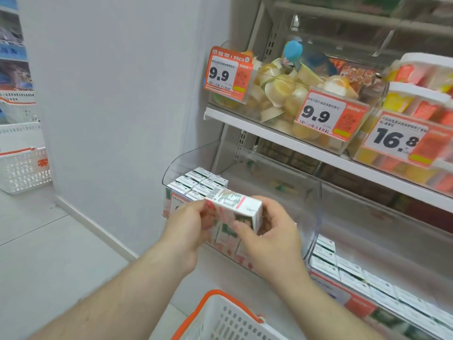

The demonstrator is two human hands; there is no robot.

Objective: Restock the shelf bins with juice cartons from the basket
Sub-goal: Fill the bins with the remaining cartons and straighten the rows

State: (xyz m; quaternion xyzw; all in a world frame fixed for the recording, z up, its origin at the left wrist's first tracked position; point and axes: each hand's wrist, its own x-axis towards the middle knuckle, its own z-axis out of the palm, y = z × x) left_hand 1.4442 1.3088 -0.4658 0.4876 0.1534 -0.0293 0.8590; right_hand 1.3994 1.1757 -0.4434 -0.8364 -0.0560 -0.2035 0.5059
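A small white juice carton (235, 207) with pink and green print is held between both hands in front of a clear plastic shelf bin (311, 192). My left hand (188, 227) grips its left end; my right hand (269, 231) grips its right side, thumb across the front. Inside the bin, several matching cartons (198, 181) stand in rows at the left; the bin's right part is bare. The white basket (228, 320) with an orange handle sits at the bottom edge, its contents hidden.
A second clear bin (362, 280) at lower right holds several white cartons. The shelf above carries jelly cups (282, 92), tubs and orange price tags (228, 74). A white wall (110, 106) stands left of the shelf. More white baskets (22, 168) sit on the floor at far left.
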